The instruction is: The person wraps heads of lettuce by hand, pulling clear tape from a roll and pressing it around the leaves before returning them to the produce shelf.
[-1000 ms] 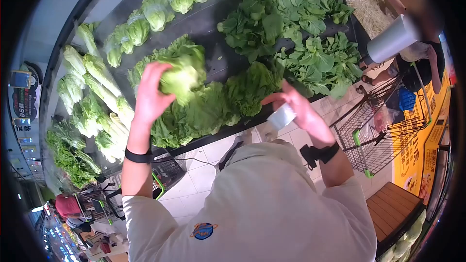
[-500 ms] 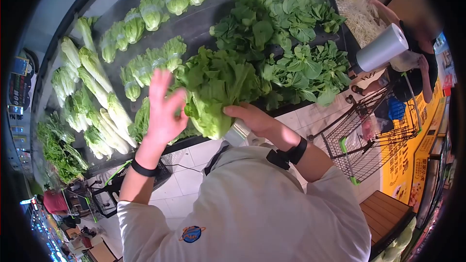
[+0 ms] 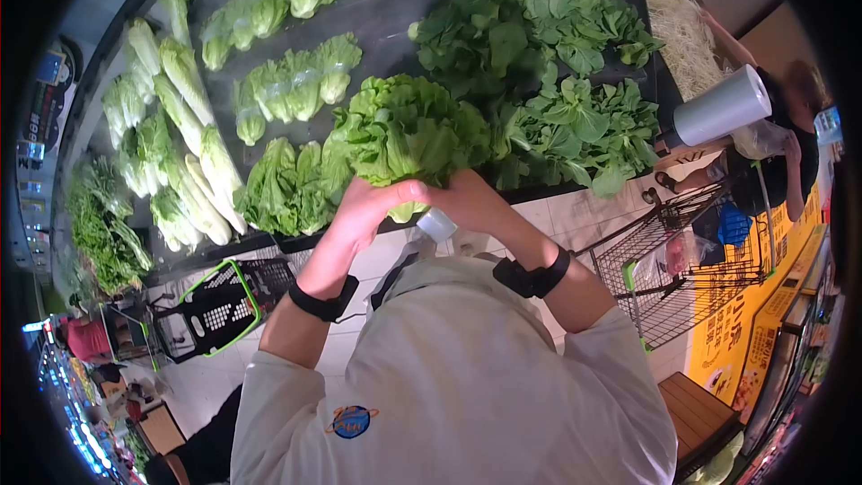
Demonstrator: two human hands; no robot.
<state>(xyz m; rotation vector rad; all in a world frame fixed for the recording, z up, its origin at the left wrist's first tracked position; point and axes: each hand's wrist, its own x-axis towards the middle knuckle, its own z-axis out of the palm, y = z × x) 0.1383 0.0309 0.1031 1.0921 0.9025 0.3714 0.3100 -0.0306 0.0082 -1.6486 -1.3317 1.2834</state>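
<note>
A leafy head of green lettuce [image 3: 409, 130] is held in front of my chest, over the near edge of the vegetable display. My left hand [image 3: 366, 208] is wrapped round its base from the left, and my right hand [image 3: 456, 200] grips it from the right. The thumbs meet across the front, with a bit of the pale stem showing beneath them. More lettuce [image 3: 283, 189] lies on the shelf just left of my left hand. Below my right hand is a small whitish object [image 3: 437, 224] whose kind I cannot make out.
The sloped black display [image 3: 386, 36] bears bok choy [image 3: 584, 130], wrapped lettuce heads [image 3: 301, 85] and long cabbages [image 3: 184, 81]. A plastic bag roll [image 3: 723, 105] stands at the right. Shopping carts [image 3: 678, 256] [image 3: 211, 310] are on both sides, and another person [image 3: 790, 135] is at right.
My left hand, raised beside the lettuce with fingers apart earlier, has come down and closed round its base. The lettuce now stands more upright. The view has shifted slightly.
</note>
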